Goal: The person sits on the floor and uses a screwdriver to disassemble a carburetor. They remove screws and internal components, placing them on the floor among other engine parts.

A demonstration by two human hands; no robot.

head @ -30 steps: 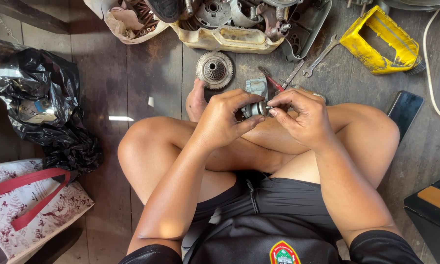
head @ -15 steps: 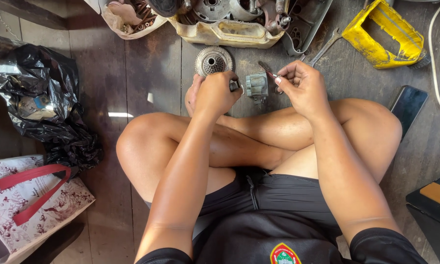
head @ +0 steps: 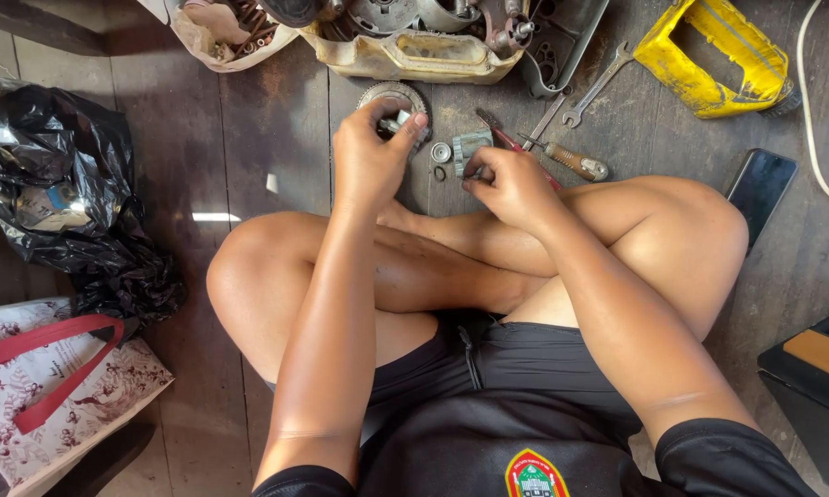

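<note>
I sit cross-legged on a dark wooden floor. My left hand (head: pixel 370 152) is stretched forward, pinching a small metal part (head: pixel 398 120) over a round grey gear-like disc (head: pixel 392 93) on the floor. My right hand (head: pixel 506 184) rests by my knee with its fingertips on a small grey metal block (head: pixel 471 145). A small round bearing (head: pixel 441 152) and a thin ring (head: pixel 440 173) lie between my hands.
A cream tray of engine parts (head: pixel 405 57) lies ahead. Wrenches (head: pixel 597 85), a wooden-handled screwdriver (head: pixel 569 160), a yellow container (head: pixel 713 57), a dark phone (head: pixel 759 184), a black plastic bag (head: pixel 65 198) and a floral bag with red handles (head: pixel 51 387) surround me.
My hands came apart and moved forward from my lap to the floor. The left reached to the round disc with a small part; the right lowered to the grey block.
</note>
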